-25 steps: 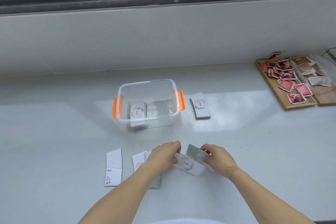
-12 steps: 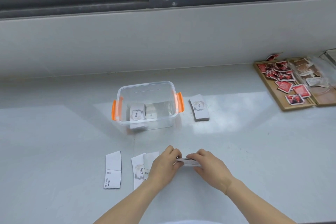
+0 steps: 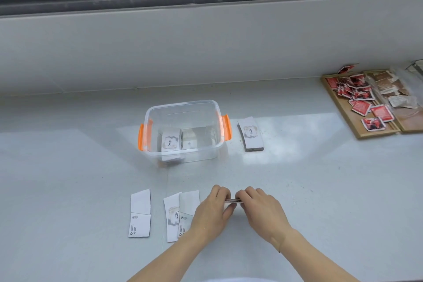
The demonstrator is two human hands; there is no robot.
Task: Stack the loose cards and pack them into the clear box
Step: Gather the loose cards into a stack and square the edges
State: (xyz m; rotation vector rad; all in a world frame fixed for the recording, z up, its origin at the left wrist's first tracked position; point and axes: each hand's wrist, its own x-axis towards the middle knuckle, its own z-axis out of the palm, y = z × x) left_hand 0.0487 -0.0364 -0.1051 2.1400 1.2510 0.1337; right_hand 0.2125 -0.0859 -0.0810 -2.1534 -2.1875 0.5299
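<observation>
- Your left hand and right hand pinch a thin card stack between closed fingers.
- Clear box at 12 o'clock, cards inside.
- Loose cards at 9 o'clock.

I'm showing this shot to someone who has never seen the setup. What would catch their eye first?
Probably the clear box with orange latches at the centre of the counter, cards already lying inside. Next, the left hand and right hand in front of it, pinching a thin stack of cards between them. The red packets on the wooden tray at far right also stand out.
</observation>
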